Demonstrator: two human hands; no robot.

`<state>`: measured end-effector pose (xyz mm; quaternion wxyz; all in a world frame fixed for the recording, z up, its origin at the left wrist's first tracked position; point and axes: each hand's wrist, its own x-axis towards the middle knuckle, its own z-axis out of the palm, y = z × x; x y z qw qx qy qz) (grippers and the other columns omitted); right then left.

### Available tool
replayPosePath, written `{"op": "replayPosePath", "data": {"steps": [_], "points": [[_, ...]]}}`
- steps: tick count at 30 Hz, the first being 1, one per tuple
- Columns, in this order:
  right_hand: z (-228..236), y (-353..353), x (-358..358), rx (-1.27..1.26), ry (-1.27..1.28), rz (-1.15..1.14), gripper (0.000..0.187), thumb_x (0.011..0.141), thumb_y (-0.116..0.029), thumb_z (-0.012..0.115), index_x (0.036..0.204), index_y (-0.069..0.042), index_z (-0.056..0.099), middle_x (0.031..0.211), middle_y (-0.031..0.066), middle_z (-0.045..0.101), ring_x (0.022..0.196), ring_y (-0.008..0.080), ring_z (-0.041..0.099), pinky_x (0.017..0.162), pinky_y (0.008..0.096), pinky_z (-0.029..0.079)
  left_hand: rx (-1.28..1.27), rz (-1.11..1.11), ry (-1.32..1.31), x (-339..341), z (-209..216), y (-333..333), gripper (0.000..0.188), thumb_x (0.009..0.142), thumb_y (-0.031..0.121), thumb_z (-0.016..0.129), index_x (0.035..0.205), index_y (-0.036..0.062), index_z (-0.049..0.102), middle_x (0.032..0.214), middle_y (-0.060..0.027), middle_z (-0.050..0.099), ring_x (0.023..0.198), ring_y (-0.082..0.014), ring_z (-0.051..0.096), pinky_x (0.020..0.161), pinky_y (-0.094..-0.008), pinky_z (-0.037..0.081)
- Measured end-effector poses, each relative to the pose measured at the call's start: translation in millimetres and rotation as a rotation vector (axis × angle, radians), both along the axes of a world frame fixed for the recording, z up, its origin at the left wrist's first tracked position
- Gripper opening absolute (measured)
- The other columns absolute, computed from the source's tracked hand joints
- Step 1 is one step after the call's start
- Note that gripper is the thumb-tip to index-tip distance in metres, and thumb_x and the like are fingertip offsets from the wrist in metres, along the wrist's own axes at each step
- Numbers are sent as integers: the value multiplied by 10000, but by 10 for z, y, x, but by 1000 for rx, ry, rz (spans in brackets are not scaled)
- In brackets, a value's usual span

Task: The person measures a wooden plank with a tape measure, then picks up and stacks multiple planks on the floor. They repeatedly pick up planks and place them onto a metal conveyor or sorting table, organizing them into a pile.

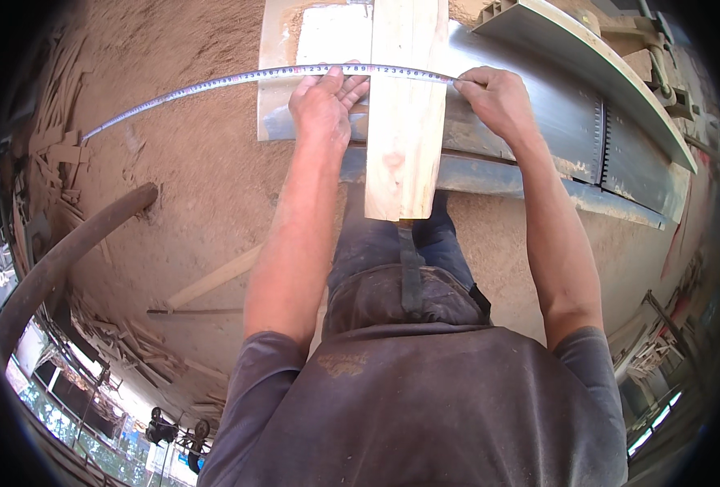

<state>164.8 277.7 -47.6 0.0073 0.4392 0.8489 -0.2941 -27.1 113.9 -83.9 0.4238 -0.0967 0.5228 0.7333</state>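
Note:
A white measuring tape (270, 74) runs crosswise over pale wooden boards (406, 150), bowing slightly. Its far left part stretches past my left hand, out over the dusty floor. My left hand (323, 101) lies just left of the boards, with the thumb on the tape and the fingers beneath it, partly hidden. At the boards' right side my right hand (496, 96) pinches the tape near its right end. The boards lie side by side on a metal machine table (530, 105), and their near ends stick out past its front edge toward my body.
A long metal fence (595, 69) stands along the table's right side. Sawdust covers the floor (206, 154). To the left, a thick dark pipe (76, 243) reaches over the floor, near piles of wood scraps (60, 166). A loose wooden strip (214, 276) lies behind my left arm.

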Motion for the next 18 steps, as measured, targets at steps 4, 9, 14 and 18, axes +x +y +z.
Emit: {"op": "replayPosePath", "data": {"steps": [4,9,14,18], "points": [[7,-16,-10,10,15,9,266,907,-282,676,992,-59,792,938,141,759,852,328,694,806,400,533,13,-4,-8,-14,-28,-10,341,1064,43,488,1331,-164,444,1191,-276,618,1057,-369,688,920,-446,609],[20,-9,-9,34,-10,27,252,903,-305,658,973,-126,821,936,134,768,898,353,711,846,432,552,25,7,-13,-21,-94,1,323,1058,31,494,1318,-158,456,1168,-271,628,1021,-364,700,892,-436,619],[15,8,-7,41,-13,36,258,901,-304,661,977,-117,822,936,132,772,891,349,715,846,432,554,3,13,-7,-7,-58,23,317,1059,35,495,1314,-151,469,1164,-267,635,1039,-347,698,890,-431,619],[-45,10,17,9,65,27,269,903,-266,691,975,-25,783,849,134,739,737,270,657,723,385,512,-81,-5,53,73,36,-2,363,1058,55,486,1352,-156,457,1184,-269,637,1072,-338,692,925,-415,598]]}}
